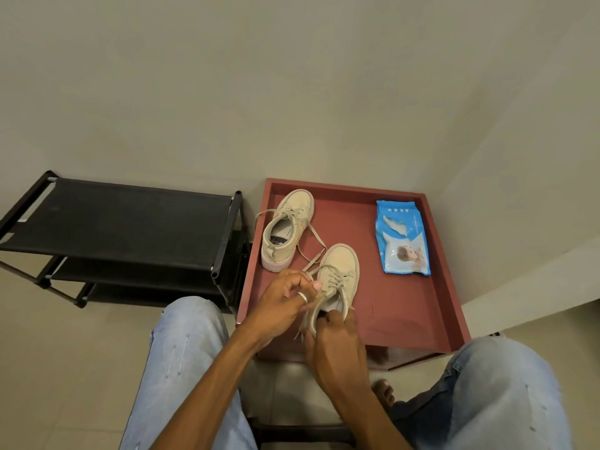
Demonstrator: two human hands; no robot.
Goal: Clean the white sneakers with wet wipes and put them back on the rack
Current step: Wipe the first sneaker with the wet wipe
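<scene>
1. Far left, the black shoe rack point(113, 219) stands against the wall, just beside the red tray point(383, 306).
2. In the tray's left rear lies the far sneaker point(289, 228). Its toe points at the wall, its laces trail loose, and neither hand touches it.
3. Your left hand point(285, 300), a ring on one finger, has its fingers curled and appears to pinch the laces on the left flank of the near sneaker point(341, 271).
4. That shoe sits at the tray's front. Its long axis runs from the heel at your hands to the toe, which points away toward the wall.
5. Your right hand point(334, 332) grips the heel collar, with the fingers hooked over the rim into the opening.
6. Right rear of the tray, the blue wet wipes pack point(402, 238) lies flat, well apart from both hands. It is beyond the shoe and to its right, so your right hand is the nearer one. Neither hand holds a wipe, so wiping looks not yet begun. The likely next reach goes forward and right while the left hand steadies the shoe.
</scene>
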